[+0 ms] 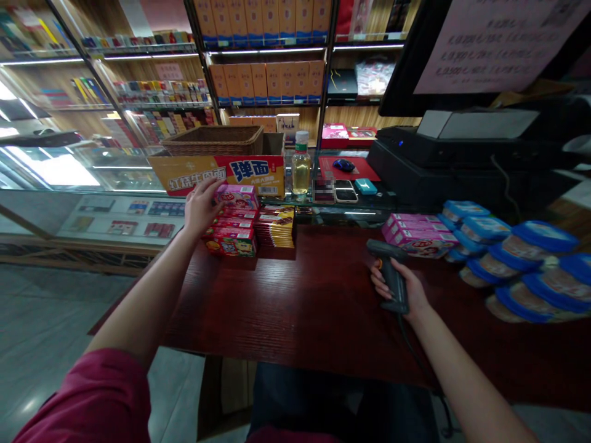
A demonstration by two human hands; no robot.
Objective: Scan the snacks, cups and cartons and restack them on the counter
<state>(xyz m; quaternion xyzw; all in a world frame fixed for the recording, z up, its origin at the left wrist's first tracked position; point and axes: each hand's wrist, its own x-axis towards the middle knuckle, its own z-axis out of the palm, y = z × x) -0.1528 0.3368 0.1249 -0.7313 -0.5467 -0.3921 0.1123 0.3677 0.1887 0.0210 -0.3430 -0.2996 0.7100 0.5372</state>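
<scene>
My left hand (203, 206) is closed around the left end of a pink box (238, 197). That box is at the top of a stack of red boxes (233, 241) on the dark wooden counter. Touching the stack on its right is a pile of yellow-and-brown packets (276, 227). In my right hand (410, 289) is a black barcode scanner (394, 283), held by its grip with its head pointing left and its cable hanging down. Beyond the scanner lie several pink boxes (418, 235), stacked.
Blue-lidded tubs (526, 271) fill the counter's right side, beside smaller blue packs (466, 215). At the back stand a carton (203, 172) with a wicker basket (215, 140), a bottle (301, 166), phones (345, 192) and a mouse (343, 165). A monitor (401, 80) overhangs the right.
</scene>
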